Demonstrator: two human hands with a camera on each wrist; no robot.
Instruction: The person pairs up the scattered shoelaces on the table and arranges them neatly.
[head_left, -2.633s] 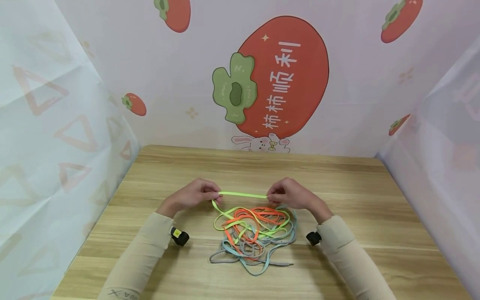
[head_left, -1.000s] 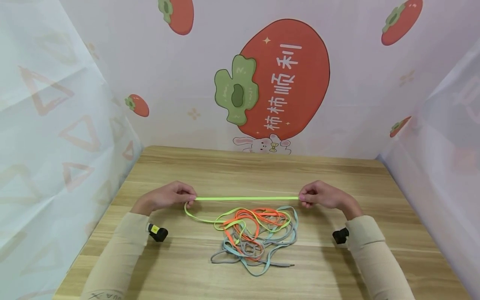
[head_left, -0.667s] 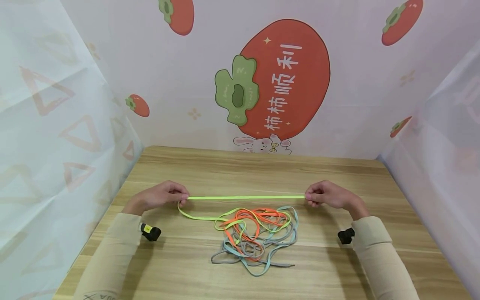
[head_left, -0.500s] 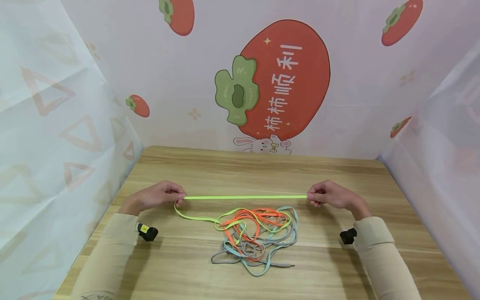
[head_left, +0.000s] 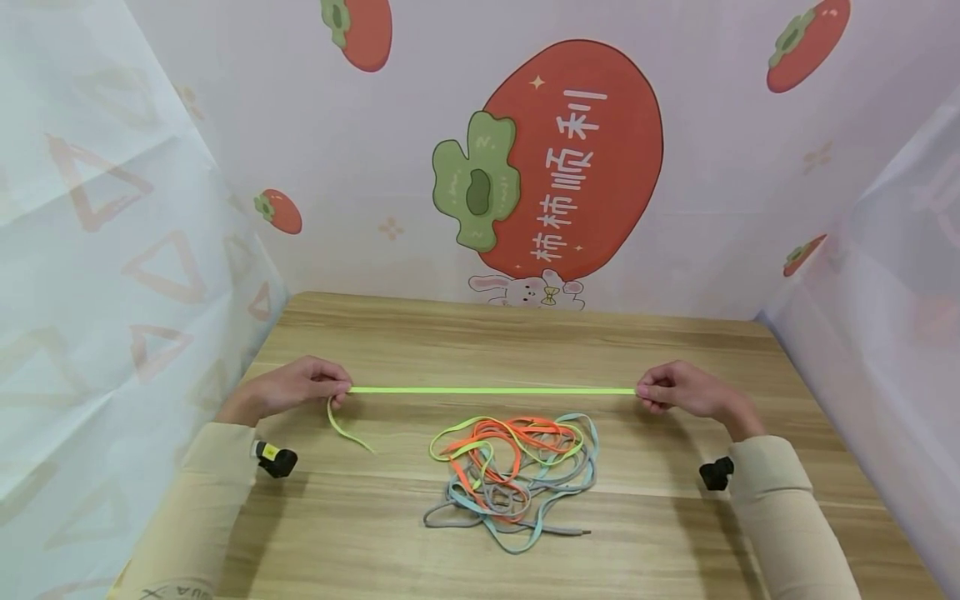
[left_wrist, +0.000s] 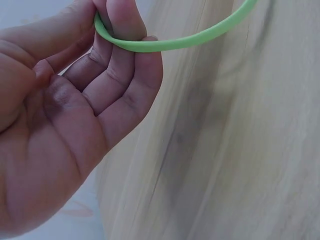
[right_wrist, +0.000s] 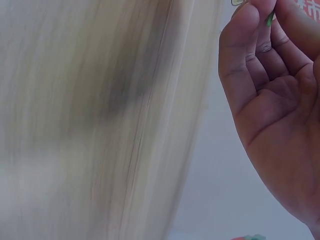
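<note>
A flat neon yellow-green shoelace (head_left: 491,391) is stretched taut from side to side, level with both hands, beyond a tangle of laces. Its left part is pinched between thumb and fingers of my left hand (head_left: 303,384); a short tail hangs from there and curves down to a loose tip. My right hand (head_left: 686,389) pinches the other end. In the left wrist view, the green lace (left_wrist: 185,42) loops out past the curled fingers. Only a sliver of green lace (right_wrist: 270,19) shows at the fingertips in the right wrist view.
In the middle of the wooden table (head_left: 360,542) lies a tangled heap of orange laces (head_left: 517,467), grey laces (head_left: 457,524), light blue laces (head_left: 543,508) and another yellow-green lace (head_left: 442,433). A printed backdrop (head_left: 352,258) stands behind the table, with white sheets on both sides.
Both hands have moved apart, drawing the yellow-green lace out longer. Its tail, which ran into the heap before, now hangs free by the left hand. The rest of the heap stays put.
</note>
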